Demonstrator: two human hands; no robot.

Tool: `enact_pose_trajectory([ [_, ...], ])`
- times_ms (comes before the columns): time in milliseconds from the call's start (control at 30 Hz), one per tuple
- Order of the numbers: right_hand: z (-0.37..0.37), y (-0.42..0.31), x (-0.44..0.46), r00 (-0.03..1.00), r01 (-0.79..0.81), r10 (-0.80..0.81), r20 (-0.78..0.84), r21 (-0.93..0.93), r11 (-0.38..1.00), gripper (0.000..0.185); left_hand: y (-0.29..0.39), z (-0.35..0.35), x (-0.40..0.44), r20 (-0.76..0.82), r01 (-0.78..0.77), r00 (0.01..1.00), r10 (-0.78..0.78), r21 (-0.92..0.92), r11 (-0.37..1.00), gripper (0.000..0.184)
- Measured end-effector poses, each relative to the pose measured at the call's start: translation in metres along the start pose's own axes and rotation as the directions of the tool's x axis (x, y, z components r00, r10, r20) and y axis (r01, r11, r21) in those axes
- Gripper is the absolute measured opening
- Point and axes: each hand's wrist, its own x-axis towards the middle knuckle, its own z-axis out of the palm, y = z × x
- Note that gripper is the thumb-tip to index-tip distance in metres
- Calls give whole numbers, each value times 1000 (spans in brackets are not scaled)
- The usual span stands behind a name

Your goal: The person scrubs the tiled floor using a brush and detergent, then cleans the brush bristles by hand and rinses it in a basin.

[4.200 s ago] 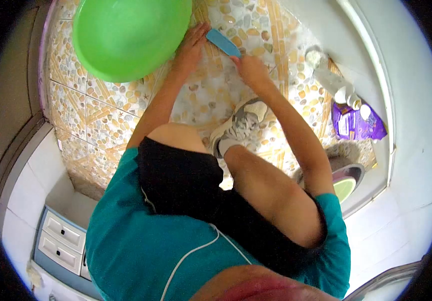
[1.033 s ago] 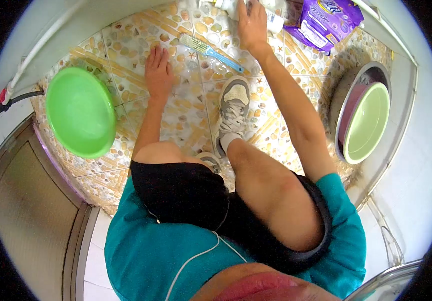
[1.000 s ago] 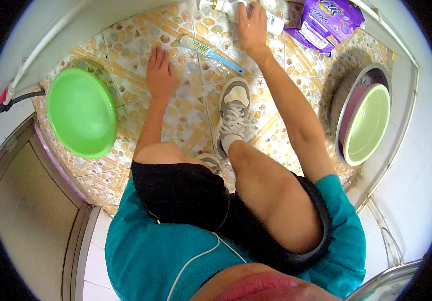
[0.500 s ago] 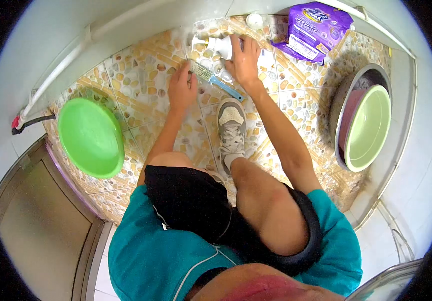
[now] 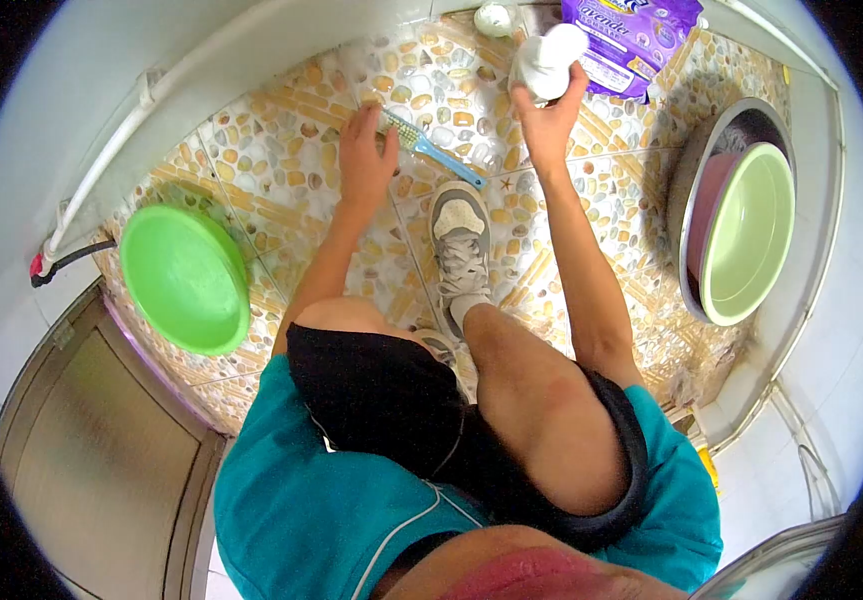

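Note:
My left hand is low at the far part of the floor, its fingers closed round the bristle end of a blue-handled scrub brush. The brush lies slanted with its bristles facing up and its handle pointing toward my shoe. Over on the right, my right hand grips a white bottle by its side, thumb and fingers around it. The bottle stands roughly upright beside a purple bag printed with lavender lettering.
A round white object sits by the far wall. At left is a bright green basin. On the right, a pale green basin leans inside a metal one. My shoe is planted near the brush handle.
The white bottle was tipped sideways with its nozzle toward the brush; my right hand has swung it right and turned it upright. My left hand has stayed by the brush.

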Motion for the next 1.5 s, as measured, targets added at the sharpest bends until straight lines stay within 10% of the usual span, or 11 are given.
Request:
enact_pose_trajectory([
  [167,-8,8,1,993,-121,113,46,273,954,69,-9,7,-5,-30,35,999,-38,-99,994,38],
  [567,-12,17,-22,992,-10,9,126,11,1000,82,-9,2,-7,-39,8,999,-12,-88,996,38],
  [633,-16,10,-47,995,-23,34,-99,112,993,83,-6,-1,-8,-25,27,999,-30,-122,992,38],
  [933,-7,30,-95,950,-310,310,-20,-3,951,63,-11,-1,-11,-14,44,999,-47,-143,989,39],
  [1000,2,27,-99,946,140,-6,325,-390,910,48,-14,0,-13,-20,50,998,-54,-158,986,39],
  [1267,35,37,-91,711,472,-91,697,-377,797,32,-26,-6,-11,-8,67,997,-73,-296,953,42],
  [1500,46,-3,-65,759,19,283,587,-454,891,62,-67,-16,-25,-62,-94,992,107,190,977,46],
])
